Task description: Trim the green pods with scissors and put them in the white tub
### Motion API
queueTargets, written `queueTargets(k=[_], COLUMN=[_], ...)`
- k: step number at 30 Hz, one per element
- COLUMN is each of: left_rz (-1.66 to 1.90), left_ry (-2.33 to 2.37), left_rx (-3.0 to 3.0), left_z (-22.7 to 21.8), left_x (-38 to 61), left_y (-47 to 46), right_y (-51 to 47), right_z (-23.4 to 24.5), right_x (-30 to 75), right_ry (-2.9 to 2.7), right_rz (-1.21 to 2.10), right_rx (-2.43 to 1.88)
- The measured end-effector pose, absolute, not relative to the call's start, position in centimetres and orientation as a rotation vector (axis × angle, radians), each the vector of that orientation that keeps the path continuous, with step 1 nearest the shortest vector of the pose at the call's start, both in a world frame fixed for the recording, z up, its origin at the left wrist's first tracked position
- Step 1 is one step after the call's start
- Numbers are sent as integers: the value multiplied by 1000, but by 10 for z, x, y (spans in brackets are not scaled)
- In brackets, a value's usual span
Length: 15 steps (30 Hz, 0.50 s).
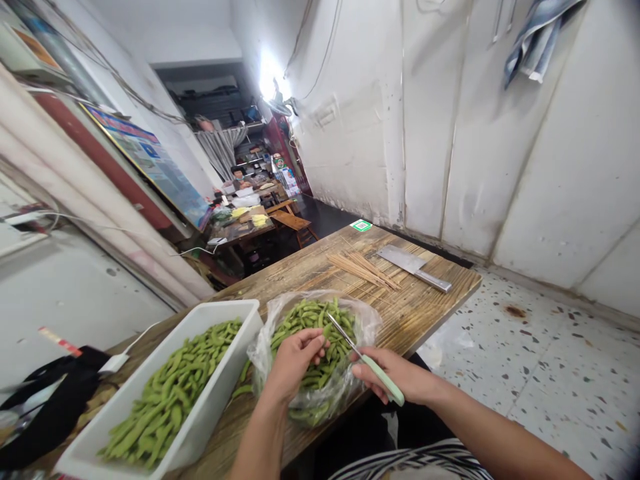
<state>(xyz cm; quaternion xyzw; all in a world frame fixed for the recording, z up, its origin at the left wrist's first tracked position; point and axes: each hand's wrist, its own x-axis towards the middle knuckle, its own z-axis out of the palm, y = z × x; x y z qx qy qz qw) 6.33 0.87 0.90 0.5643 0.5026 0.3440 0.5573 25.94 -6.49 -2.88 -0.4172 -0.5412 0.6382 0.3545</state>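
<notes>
— Hands first: what do the 2 hold?
— Right hand [400, 379] grips green-handled scissors [367, 363]; left hand [295, 360] pinches edamame pods [320, 333] in the plastic bag [367, 320] (table edge).
— Farther?
— White tub [227, 373] left; skewers [363, 268] and cleaver [413, 265] beyond.

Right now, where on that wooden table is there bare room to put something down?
Bare wood shows on the table between the bag of pods and the skewers, and along the far edge left of them. A narrower strip lies right of the bag, below the cleaver. The near end is crowded: white tub, bag, left hand, right hand with scissors.
</notes>
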Motion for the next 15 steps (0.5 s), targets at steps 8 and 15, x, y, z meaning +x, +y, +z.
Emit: queueTargets(k=[8,15], left_rz=[795,784], left_ry=[1181,1189], left_rx=[1341,1302], left_z=[12,14], left_x=[61,60], left_y=[1,-3], right_y=[-65,-66], right_z=[-22,-15], right_x=[253,243], right_ry=[-1433,-1344], right_rz=[1667,1725], right_rx=[-1067,-1068])
